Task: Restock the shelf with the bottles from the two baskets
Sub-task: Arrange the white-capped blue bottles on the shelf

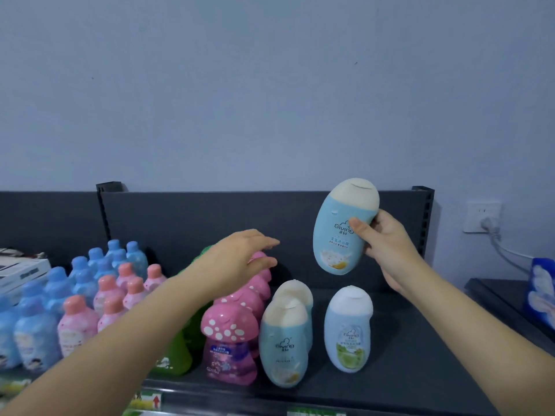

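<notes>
My right hand (386, 250) grips a light-blue oval bottle with a cream cap (341, 232), holding it tilted in the air above the dark shelf (420, 355). My left hand (240, 259) reaches forward with straight fingers over the row of pink mushroom-shaped bottles (229, 340) and holds nothing. Below the lifted bottle, two matching blue bottles (285, 340) stand one behind the other. A similar bottle with a green label (348, 328) stands to their right. No basket is in view.
Rows of small blue bottles (33, 325) and pink bottles (81, 322) fill the shelf's left part, with green bottles (174, 352) behind my left arm. Boxes (21, 271) lie far left. A wall socket with a plug (483, 217) and a blue package (540, 292) are at the right.
</notes>
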Demonstrator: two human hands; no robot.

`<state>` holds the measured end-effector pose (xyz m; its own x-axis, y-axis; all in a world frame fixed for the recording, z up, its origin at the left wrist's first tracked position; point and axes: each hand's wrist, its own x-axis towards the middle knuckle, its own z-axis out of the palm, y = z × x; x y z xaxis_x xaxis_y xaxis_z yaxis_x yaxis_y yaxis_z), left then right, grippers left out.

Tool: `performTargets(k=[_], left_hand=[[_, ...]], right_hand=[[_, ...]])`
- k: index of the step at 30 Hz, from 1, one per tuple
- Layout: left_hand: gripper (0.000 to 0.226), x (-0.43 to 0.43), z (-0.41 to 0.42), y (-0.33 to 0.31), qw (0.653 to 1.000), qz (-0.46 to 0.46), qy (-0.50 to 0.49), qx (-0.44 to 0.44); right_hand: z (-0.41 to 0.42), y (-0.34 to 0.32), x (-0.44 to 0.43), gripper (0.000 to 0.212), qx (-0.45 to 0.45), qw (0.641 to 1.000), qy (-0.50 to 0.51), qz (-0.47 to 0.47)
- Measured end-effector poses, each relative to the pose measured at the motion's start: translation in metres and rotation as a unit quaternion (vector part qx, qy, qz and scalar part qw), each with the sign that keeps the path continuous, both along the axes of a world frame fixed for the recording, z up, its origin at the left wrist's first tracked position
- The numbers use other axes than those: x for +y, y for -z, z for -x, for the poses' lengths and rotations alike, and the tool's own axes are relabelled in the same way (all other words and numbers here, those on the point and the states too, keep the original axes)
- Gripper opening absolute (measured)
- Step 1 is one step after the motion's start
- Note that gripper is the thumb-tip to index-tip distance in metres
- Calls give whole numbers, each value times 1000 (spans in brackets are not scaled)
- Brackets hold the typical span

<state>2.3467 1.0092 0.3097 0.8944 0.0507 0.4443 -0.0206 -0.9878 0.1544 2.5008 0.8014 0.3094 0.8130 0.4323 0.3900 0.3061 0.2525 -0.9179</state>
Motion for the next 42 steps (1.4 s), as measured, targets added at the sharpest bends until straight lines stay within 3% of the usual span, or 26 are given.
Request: performTargets(k=[5,10,15,24,29,32,36,42], left_hand=[[42,7,-33,-19,994,108,14,-4],[35,31,-76,-15,994,89,45,52],[32,54,-120,4,976,35,102,187],[41,77,-170,21,965,22,133,223],[38,72,-175,23,963,19,138,233],[35,67,-168,22,963,29,129,237],[36,60,-151,21,965,38,87,245],[31,45,-124,20,971,81,32,221]], right_hand=[[-35,3,7,23,-6,996,-33,80],[-77,40,20,28,32,980,-58,189],[-110,88,41,33,101,966,-89,220],[-137,134,75,34,125,955,-141,229],[-145,136,73,73,114,951,-184,220],[-151,126,66,57,123,930,-234,253],[-158,120,63,56,96,905,-258,324],[-157,125,72,43,43,901,-279,329]])
